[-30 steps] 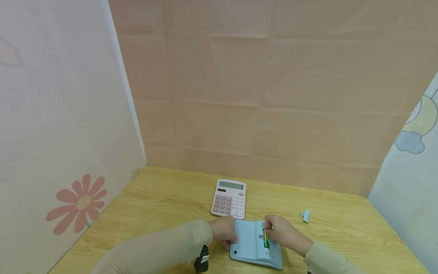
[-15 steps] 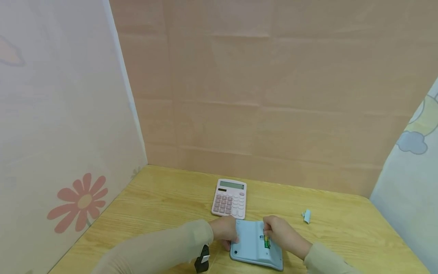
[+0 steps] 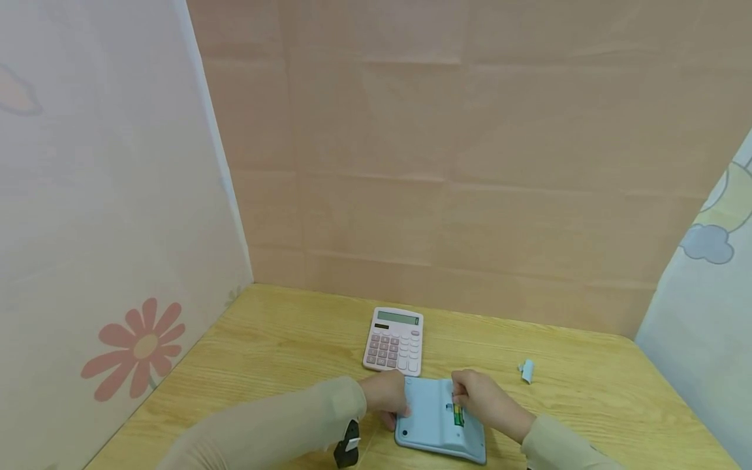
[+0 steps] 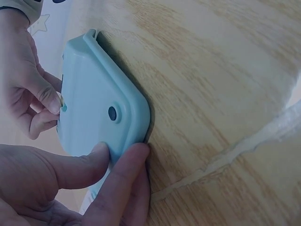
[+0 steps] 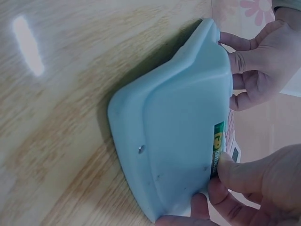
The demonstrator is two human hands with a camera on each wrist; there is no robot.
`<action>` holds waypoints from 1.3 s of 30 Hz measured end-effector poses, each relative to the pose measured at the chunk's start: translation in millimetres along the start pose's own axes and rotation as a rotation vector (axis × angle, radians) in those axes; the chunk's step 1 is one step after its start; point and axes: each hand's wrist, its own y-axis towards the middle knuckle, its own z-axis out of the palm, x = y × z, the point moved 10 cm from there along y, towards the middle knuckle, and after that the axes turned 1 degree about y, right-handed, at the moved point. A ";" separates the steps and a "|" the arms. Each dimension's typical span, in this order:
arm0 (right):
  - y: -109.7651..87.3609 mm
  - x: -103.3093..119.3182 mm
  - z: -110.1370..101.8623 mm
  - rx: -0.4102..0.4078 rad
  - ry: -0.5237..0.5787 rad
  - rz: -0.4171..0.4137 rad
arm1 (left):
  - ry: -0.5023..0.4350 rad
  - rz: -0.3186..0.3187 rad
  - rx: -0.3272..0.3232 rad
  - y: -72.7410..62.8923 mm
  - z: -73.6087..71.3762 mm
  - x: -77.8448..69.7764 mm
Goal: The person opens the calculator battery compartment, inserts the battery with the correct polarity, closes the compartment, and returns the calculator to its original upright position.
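Note:
A light blue calculator [image 3: 424, 418] lies face down, its battery slot uncovered. My left hand [image 3: 384, 390] grips its left edge, thumb on the back and fingers at the rim, as the left wrist view also shows. In the slot sits a green and gold battery [image 5: 217, 141]. The thumb and bent forefinger of my right hand [image 3: 484, 398] pinch the battery's far end, which they partly hide. Other fingers of that hand touch the calculator's far edge in the right wrist view.
Behind the blue one, a pink calculator [image 3: 392, 341] lies face up, close to my left hand. A small light blue battery cover [image 3: 527, 371] rests on the wooden table [image 3: 587, 391] to the right. Fabric walls enclose the back and sides.
My right thumb and forefinger have shifted very slightly at the battery's far end since a second ago. The left hand and the blue calculator have stayed put.

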 end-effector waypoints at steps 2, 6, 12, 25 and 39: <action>0.3 -1.0 0.2 0.006 0.006 0.012 | -0.002 0.005 -0.003 -0.8 -0.4 -0.5; 0.5 -5.2 0.6 0.018 0.029 0.070 | -0.016 0.019 -0.004 -1.5 -0.9 -0.5; -2.7 -10.6 -4.0 -0.010 0.090 0.147 | -0.026 0.026 -0.003 -0.6 -0.8 -0.9; -7.1 -19.7 -21.5 0.069 0.238 0.069 | -0.049 0.030 0.013 -0.1 0.4 1.0; -10.8 -87.8 -80.7 -0.071 0.204 0.148 | -0.036 0.028 -0.001 -1.7 -0.1 0.3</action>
